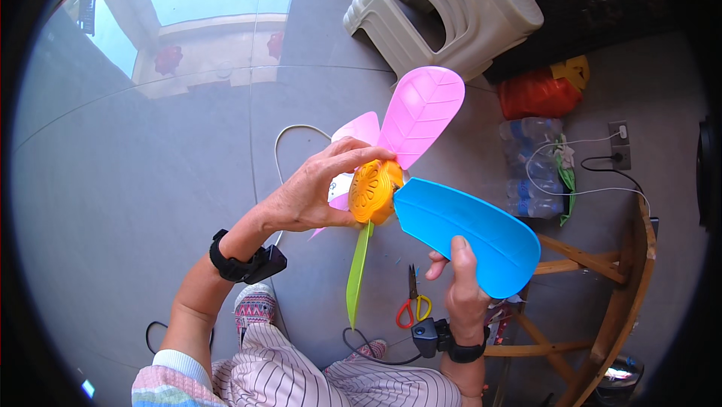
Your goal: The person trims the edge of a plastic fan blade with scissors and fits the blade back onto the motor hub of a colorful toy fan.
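Observation:
My left hand [323, 185] is closed around the yellow flower-shaped fan hub [370, 190], fingers along its top and thumb below. An upright pink leaf-shaped blade [419, 110] joins the top, with more pink blades [357, 127] behind and a green blade [358, 268] hanging below, seen nearly edge-on. My right hand [459, 279] pinches a blue blade [470, 228], thumb on its face; its narrow end touches or nearly touches the hub's right side, and I cannot tell whether it is attached. Scissors [414, 304] with red and yellow handles lie on the floor beneath.
The tiled floor [135, 204] holds an overturned plastic stool [440, 16], red-and-yellow bag [538, 95], bottles [529, 174] and socket [619, 144] with cables. A wooden frame [583, 260] stands right of my right hand. My feet [254, 303] and striped-trousered legs are below.

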The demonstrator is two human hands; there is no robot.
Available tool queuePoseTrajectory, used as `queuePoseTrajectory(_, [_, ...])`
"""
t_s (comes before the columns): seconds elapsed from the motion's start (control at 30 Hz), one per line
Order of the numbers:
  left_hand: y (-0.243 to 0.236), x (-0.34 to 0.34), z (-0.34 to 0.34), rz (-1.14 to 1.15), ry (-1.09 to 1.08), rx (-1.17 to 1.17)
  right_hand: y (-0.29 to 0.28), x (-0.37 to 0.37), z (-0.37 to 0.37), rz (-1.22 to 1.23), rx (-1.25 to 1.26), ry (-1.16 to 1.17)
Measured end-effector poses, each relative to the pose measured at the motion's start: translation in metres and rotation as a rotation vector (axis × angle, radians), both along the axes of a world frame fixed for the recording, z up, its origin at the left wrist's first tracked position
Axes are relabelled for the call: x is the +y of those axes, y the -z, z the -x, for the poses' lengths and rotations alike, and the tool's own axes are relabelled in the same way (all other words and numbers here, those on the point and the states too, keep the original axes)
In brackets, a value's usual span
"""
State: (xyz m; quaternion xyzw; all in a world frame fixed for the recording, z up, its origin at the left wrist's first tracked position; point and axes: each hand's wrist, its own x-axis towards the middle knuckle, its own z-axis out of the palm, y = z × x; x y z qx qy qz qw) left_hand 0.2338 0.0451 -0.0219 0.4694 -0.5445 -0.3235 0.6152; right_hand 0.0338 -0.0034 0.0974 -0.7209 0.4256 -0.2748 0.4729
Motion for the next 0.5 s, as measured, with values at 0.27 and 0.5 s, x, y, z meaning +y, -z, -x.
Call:
queuePoseTrajectory(0.27, [0.000,-0.002,0.000,-0.005,-0.016,-0.027,-0.018,0.008,-0.022,-0.046,0.061,0.079])
queuePoseTrajectory(0.5, [-0.002,-0.001,-0.001,-0.008,-0.025,-0.052,-0.014,0.013,-0.027,-0.096,0.061,0.137])
